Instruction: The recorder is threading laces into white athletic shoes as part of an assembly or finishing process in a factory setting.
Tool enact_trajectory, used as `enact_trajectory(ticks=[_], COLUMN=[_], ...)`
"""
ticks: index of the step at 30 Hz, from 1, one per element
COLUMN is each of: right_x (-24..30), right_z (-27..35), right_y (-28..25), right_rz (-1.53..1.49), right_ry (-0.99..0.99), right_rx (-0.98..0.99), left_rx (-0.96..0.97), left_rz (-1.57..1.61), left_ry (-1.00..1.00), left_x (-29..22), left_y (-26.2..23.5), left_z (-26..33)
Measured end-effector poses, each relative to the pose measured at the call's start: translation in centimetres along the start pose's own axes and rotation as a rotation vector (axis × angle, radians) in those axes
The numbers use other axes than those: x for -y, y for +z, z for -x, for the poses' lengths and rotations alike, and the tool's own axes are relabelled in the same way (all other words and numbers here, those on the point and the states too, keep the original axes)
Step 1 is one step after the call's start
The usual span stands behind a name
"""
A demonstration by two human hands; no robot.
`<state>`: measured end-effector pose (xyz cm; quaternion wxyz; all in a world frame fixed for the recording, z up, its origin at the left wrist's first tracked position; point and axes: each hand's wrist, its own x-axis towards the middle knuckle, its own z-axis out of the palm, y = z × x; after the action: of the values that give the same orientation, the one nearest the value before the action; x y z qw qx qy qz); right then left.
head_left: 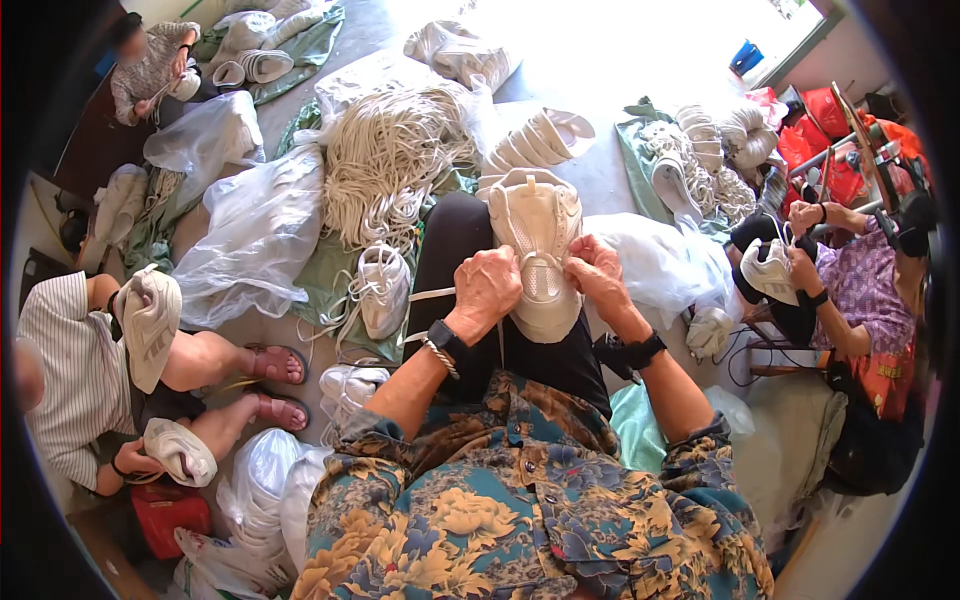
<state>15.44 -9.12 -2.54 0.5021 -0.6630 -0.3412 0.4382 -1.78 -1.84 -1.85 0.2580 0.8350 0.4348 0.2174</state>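
A cream sneaker [537, 215] rests upright across my knees, its toe toward me and its tongue and heel pointing away. My left hand [488, 285] is closed beside its left eyelet row, gripping a flat white shoelace [432, 294] whose loose length sticks out to the left. My right hand [597, 270] pinches the shoe's right edge, level with the lower eyelets; whether a bit of lace is also between those fingers is hidden. On the floor left of my knee sits another white sneaker [383, 290] with trailing laces.
Beyond my knees lies a large heap of white laces [395, 150], next to nested shoe uppers [540, 140]. Plastic bags [255, 240] flank me. Co-workers handle shoes: a person in stripes [75, 340] at left, one in purple [865, 280] at right, another [150, 65] far left.
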Motion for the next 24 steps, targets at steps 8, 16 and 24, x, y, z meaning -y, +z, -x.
enact_trajectory(ticks=[8,16,24], right_x=[0.3,1.9,0.0], right_z=[0.1,-0.2,-1.3], right_y=[0.0,1.3,-0.1], right_rz=[-0.049,0.792,0.373], right_ry=[-0.063,-0.503,-0.139], right_rx=[0.071,-0.028,0.007], left_rx=[-0.01,-0.016,-0.022], left_rz=[0.001,0.001,0.019], left_ry=[0.004,0.009,-0.005], left_x=[-0.1,-0.1,0.3], left_y=[0.1,0.2,0.2], left_z=[0.0,-0.1,0.0])
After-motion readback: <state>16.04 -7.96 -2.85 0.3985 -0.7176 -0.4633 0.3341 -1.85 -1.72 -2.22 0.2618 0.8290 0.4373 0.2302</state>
